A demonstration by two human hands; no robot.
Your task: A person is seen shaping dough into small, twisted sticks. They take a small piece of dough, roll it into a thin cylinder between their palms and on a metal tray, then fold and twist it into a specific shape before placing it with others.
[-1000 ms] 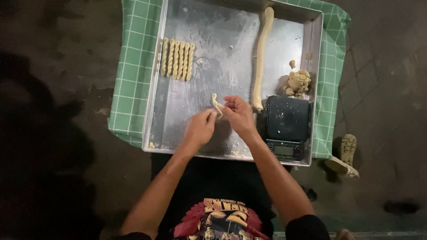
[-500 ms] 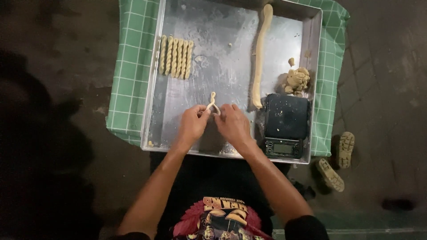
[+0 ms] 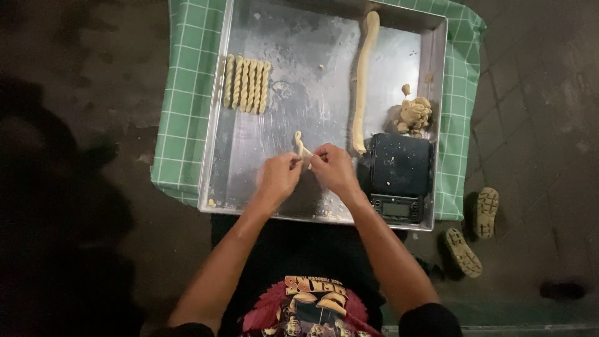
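Observation:
Both hands meet over the near middle of a large metal tray (image 3: 281, 112). My left hand (image 3: 277, 178) and my right hand (image 3: 334, 168) pinch a small twisted strip of pale dough (image 3: 302, 145) between their fingertips, its free end sticking up away from me. A long dough rope (image 3: 362, 81) lies lengthwise on the tray just right of my right hand. Several finished dough twists (image 3: 247, 84) lie side by side at the tray's far left.
A black digital scale (image 3: 399, 175) sits at the tray's near right corner, with a lump of dough scraps (image 3: 414, 114) beyond it. The tray rests on a green checked cloth (image 3: 181, 125) on a dark floor. Two sandals (image 3: 474, 231) lie to the right.
Both hands shifted slightly left on the tray and came closer together, still working the small dough strip, which now looks twisted and stands between the fingertips.

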